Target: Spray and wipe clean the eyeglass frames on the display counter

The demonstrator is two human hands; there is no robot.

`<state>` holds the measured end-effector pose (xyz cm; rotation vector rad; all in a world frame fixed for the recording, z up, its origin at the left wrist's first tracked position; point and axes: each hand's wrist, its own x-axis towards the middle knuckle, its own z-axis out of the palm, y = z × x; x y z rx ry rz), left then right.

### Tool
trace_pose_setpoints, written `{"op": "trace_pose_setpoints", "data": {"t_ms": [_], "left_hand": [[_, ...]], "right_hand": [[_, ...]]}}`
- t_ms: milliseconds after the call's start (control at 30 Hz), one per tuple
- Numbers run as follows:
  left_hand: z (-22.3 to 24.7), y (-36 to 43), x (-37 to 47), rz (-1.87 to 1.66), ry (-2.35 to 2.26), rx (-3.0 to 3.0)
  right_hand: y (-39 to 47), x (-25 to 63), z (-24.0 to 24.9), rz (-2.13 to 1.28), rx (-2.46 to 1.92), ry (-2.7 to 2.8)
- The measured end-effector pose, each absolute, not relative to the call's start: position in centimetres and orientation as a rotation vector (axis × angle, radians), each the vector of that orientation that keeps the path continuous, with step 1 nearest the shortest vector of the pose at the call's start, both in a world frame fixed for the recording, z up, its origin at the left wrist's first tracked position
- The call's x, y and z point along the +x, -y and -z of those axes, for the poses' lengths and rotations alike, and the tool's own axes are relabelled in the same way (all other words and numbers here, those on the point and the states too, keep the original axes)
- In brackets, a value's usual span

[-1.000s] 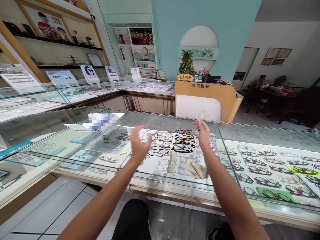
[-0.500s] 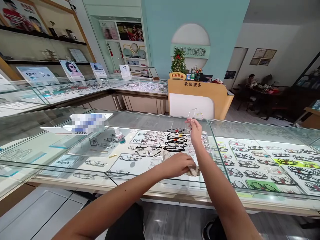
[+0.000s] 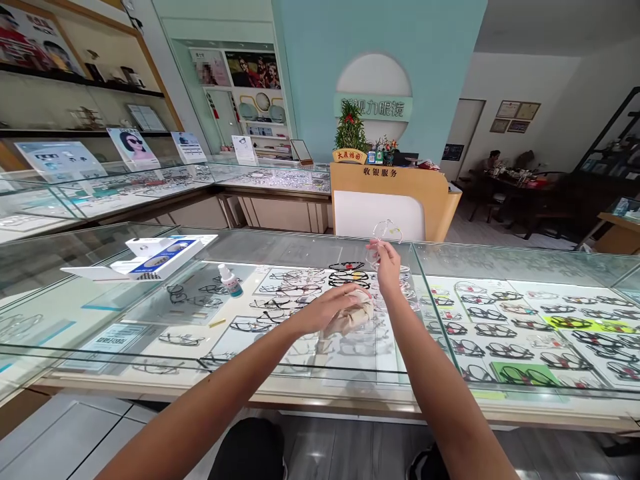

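Observation:
My right hand [image 3: 387,265] is raised over the glass counter, its fingers pinching a pair of clear-framed eyeglasses [image 3: 388,231]. The glasses tilt upward, with part of the frame hidden by the fingers. Lower and to the left, my left hand [image 3: 334,305] grips a crumpled beige cloth [image 3: 356,315] above the glass top. Beneath the glass, black-framed eyeglasses [image 3: 345,279] lie in a stacked column, partly covered by my left hand and the cloth.
A spray bottle [image 3: 231,281] with blue liquid stands to the left, near an opened white and blue box [image 3: 167,259]. More eyeglasses [image 3: 509,350] fill the showcase at right. Beyond the glass counter stands a wooden cashier desk [image 3: 393,183]. A person [image 3: 493,160] sits at the far right.
My left hand has moved left and away from me with the cloth, which now hangs more spread out. The right hand still holds the glasses at nearly the same place.

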<state>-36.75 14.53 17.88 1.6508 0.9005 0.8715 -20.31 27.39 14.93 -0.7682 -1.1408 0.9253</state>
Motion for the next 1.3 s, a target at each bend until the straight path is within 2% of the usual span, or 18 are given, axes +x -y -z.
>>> {"op": "trace_pose_setpoints", "data": {"t_ms": [367,533,767,1067,1300], "left_hand": [[-20.2,-19.9,-38.7,-1.452,-1.126,1.445],[-20.0,-23.8,-39.9,-1.608,-1.151,1.205],[-18.1,-26.0,-39.1,-1.623,-1.080,1.102],[-15.7,-25.5,-39.3,-1.580,-0.820,1.173],[-15.2,-25.5,-39.7,-1.649,-0.791,1.216]], "right_hand": [[-26.8,-20.0,-15.8,-0.894,-0.776,1.163],[-26.2,-19.8,-16.7,-0.859,-0.744,1.162],[-25.2,-20.6,-16.9,-0.954,-0.637,1.353],[-24.7,-22.1,-16.1,-1.070,-0.648,1.546],[-24.9,-22.4,-15.5,-1.097,-0.667,1.606]]}}
